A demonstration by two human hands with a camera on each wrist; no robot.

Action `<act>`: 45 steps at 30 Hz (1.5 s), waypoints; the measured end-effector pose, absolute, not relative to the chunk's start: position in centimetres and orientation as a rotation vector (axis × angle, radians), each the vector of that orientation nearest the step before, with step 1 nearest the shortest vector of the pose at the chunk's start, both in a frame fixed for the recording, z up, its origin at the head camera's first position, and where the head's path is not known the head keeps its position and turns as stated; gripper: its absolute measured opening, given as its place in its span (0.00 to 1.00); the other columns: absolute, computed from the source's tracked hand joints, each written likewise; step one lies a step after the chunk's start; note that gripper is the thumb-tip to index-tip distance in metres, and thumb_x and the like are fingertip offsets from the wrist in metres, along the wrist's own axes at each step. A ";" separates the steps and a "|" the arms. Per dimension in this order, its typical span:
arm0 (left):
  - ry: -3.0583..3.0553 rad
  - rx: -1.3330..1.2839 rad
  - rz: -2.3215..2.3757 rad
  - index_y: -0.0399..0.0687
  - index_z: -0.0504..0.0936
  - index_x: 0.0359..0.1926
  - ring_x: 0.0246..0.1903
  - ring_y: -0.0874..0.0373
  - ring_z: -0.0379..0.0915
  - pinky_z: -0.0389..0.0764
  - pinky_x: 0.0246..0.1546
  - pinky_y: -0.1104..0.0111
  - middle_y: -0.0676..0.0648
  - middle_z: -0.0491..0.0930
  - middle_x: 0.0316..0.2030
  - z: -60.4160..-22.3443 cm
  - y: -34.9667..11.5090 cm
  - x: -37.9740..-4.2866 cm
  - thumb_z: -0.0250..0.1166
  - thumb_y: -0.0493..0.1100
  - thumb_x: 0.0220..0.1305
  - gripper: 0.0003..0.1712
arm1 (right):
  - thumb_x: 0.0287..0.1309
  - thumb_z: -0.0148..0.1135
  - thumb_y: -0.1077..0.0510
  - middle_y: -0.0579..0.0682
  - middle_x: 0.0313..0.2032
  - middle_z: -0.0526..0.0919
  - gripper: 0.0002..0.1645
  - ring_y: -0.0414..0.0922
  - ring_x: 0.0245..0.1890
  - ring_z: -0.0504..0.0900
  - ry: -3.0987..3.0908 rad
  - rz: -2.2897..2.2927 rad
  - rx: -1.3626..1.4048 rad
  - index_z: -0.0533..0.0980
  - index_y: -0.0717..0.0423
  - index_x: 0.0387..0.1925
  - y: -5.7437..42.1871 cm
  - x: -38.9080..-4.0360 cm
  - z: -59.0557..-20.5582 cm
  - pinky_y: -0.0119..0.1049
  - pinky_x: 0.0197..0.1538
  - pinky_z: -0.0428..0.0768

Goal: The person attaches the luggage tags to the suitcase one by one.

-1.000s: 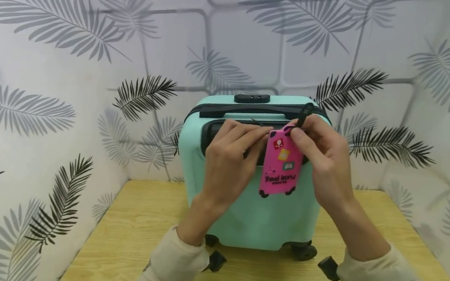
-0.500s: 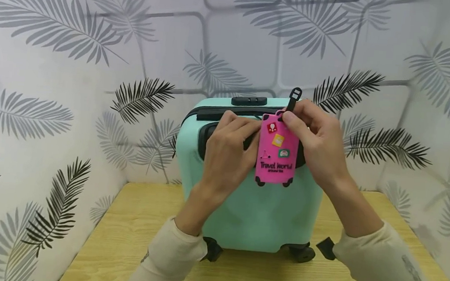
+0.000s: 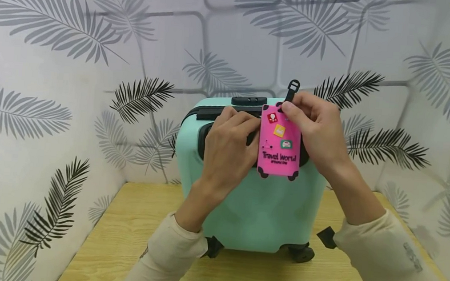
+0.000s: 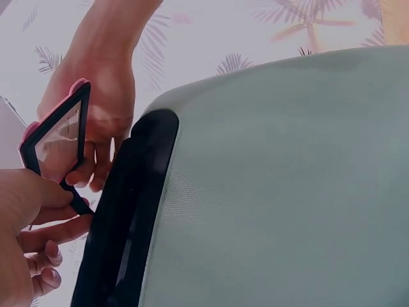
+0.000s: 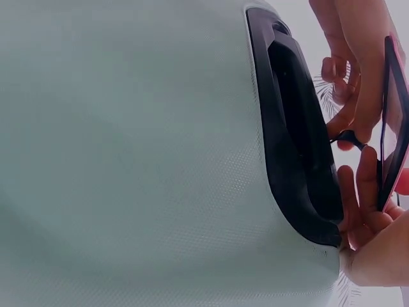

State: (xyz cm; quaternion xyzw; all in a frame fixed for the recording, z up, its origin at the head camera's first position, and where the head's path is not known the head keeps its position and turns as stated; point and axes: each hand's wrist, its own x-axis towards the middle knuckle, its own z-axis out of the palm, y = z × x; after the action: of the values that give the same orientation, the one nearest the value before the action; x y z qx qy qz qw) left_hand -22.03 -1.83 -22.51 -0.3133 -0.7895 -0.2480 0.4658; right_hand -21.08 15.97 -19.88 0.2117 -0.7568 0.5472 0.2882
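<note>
A pink luggage tag [image 3: 280, 141] marked "Travel World" hangs upright before a mint-green suitcase [image 3: 259, 210]. My right hand [image 3: 322, 131] pinches the tag at its top corner, and a black strap [image 3: 291, 90] with its buckle end sticks up above the fingers. My left hand [image 3: 228, 147] is at the tag's left edge, over the suitcase's black side handle [image 3: 202, 140]. In the right wrist view, a dark strap piece [image 5: 350, 136] lies between the left thumb and fingers. The left wrist view shows the tag's back, a clear window [image 4: 61, 141] in a black frame.
The suitcase stands on its wheels [image 3: 302, 253] on a wood-grain table [image 3: 128, 230]. A combination lock [image 3: 249, 100] sits on its top edge. Behind and beside it are walls [image 3: 242, 39] with a leaf pattern. Black camera parts [image 3: 327, 237] stick out from the wrists.
The tag and right hand have risen and shifted a little left, and the tag hangs straighter. Its buckle end now shows higher above the fingers. The left hand has risen slightly.
</note>
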 end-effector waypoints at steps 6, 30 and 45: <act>-1.981 -0.740 -0.593 0.42 0.92 0.43 0.39 0.54 0.71 0.75 0.42 0.65 0.47 0.88 0.37 -22.3 -1.8 -21.9 0.68 0.41 0.71 0.09 | 0.74 0.61 0.56 0.46 0.21 0.76 0.14 0.45 0.28 0.74 -2.021 1.473 0.538 0.76 0.64 0.36 15.7 -21.3 -19.7 0.33 0.28 0.73; -2.072 -0.713 -0.528 0.44 0.91 0.45 0.45 0.51 0.74 0.71 0.45 0.58 0.48 0.89 0.43 -22.2 -2.8 -23.6 0.67 0.40 0.70 0.09 | 0.74 0.61 0.54 0.53 0.24 0.77 0.13 0.48 0.28 0.73 -2.182 1.266 0.512 0.78 0.59 0.34 15.4 -21.9 -20.1 0.35 0.33 0.69; -2.389 -0.814 -0.599 0.45 0.90 0.51 0.32 0.51 0.75 0.74 0.43 0.59 0.47 0.89 0.42 -15.0 -8.0 -25.5 0.57 0.40 0.78 0.15 | 0.75 0.59 0.51 0.54 0.30 0.82 0.14 0.48 0.32 0.77 -2.224 1.234 0.505 0.80 0.57 0.36 15.2 -21.6 -20.3 0.37 0.38 0.71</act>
State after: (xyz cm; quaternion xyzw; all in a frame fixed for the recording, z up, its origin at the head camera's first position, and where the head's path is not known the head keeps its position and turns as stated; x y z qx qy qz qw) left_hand -25.49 -7.96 -14.98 -0.3020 -0.8867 -0.2223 0.2705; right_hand -21.58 15.20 -20.26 0.1874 -0.8256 0.4581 0.2709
